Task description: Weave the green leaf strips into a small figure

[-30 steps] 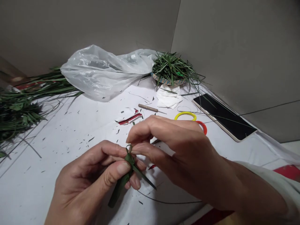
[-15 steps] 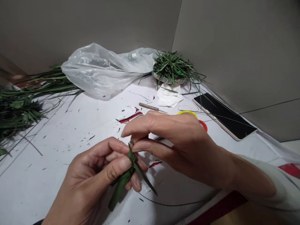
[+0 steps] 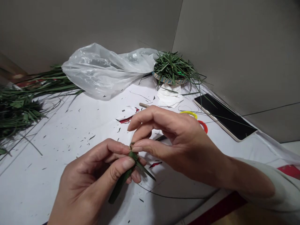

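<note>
A small folded piece of green leaf is pinched between the thumb and fingers of my left hand. One broad end of the leaf hangs down to the left and a narrower tip points down to the right. My right hand closes thumb and fingertips on the small loop at the top of the same leaf. Both hands meet there, above the white-covered table. A thin dark strand curves away to the right below them.
Scissors with yellow and red handles lie partly behind my right hand, beside a phone. A wooden-handled tool, torn paper, tissue, a heap of cut leaves, a plastic bag and long leaves surround them.
My right hand has shifted slightly, its index finger arching higher and covering more of the wooden-handled tool. The leaf has turned a little in my left fingers, its ends now sitting higher.
</note>
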### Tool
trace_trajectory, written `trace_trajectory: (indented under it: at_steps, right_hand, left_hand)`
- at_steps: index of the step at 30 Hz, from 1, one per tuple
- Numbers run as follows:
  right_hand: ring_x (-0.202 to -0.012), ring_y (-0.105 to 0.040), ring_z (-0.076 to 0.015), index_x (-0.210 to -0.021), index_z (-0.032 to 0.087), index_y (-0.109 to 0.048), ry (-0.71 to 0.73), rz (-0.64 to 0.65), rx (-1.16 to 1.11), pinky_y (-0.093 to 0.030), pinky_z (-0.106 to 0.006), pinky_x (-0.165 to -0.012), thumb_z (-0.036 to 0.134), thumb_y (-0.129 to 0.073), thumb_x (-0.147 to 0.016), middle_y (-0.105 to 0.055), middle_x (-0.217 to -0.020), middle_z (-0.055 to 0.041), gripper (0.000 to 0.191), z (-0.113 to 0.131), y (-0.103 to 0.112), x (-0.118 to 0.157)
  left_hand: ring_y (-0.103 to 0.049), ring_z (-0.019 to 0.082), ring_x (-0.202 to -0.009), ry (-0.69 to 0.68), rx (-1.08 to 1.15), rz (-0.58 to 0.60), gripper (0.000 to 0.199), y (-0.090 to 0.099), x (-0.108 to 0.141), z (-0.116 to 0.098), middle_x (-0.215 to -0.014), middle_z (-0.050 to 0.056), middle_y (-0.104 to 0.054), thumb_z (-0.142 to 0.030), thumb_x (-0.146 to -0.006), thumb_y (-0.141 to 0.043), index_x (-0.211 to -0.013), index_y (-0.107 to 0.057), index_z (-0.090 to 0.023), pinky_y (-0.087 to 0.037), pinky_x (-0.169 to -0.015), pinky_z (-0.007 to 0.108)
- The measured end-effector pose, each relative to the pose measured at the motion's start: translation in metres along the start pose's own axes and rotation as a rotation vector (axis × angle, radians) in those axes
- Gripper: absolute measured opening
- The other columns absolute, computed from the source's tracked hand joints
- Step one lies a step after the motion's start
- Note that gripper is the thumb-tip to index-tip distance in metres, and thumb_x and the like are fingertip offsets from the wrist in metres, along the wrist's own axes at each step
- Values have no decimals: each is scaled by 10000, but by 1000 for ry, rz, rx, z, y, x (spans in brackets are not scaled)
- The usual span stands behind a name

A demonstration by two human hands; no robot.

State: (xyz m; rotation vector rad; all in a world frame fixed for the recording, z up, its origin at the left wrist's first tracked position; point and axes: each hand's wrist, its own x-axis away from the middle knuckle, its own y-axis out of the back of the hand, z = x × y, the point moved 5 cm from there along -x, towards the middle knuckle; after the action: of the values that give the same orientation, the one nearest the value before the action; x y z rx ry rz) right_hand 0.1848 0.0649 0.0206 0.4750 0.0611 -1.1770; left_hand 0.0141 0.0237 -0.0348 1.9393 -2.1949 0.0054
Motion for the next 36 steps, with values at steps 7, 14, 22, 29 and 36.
trace_trajectory:
  at_steps: [7,14,22,29,36]
  right_hand:
    - [-758,-677,-79,-860,206,-654,67,-53,72,-507,-162,-704,75,-723,-795,-714,-821,65,161,1,1,2]
    - [-699,-655,-73,-796,222,-687,124,-38,105,-510,-162,-691,80,-690,-822,-724,-789,70,144,5,-1,3]
    - [-743,-633,-112,-860,170,-684,368,-51,115,-507,-224,-816,195,-634,-911,-719,-808,8,76,4,-6,12]
    - [-692,-560,-108,-857,167,-706,485,-19,371,-447,-283,-776,97,-521,-895,-718,-801,15,201,10,-9,16]
    - [-709,-581,-98,-648,186,-643,473,-136,465,-444,-279,-762,173,-584,-903,-712,-780,26,262,16,-11,15]
  left_hand:
    - [-719,283,-643,-88,3,-130,202,-4,-11,-15,-574,16,-700,-457,-696,-794,-781,-738,-284,-595,-529,336]
    - [-715,288,-634,-93,-15,-136,223,-8,-19,-24,-537,10,-675,-484,-670,-790,-750,-725,-287,-590,-515,338]
    - [-707,285,-610,-92,-24,-138,230,-8,-16,-29,-529,6,-669,-497,-668,-786,-750,-727,-290,-579,-495,331]
    - [-681,203,-549,-113,-100,-158,135,-4,-2,-23,-593,-12,-710,-429,-758,-768,-735,-742,-298,-561,-485,240]
    - [-686,126,-562,-135,-85,-121,130,-3,-1,-21,-645,-49,-732,-419,-821,-735,-744,-744,-315,-532,-522,129]
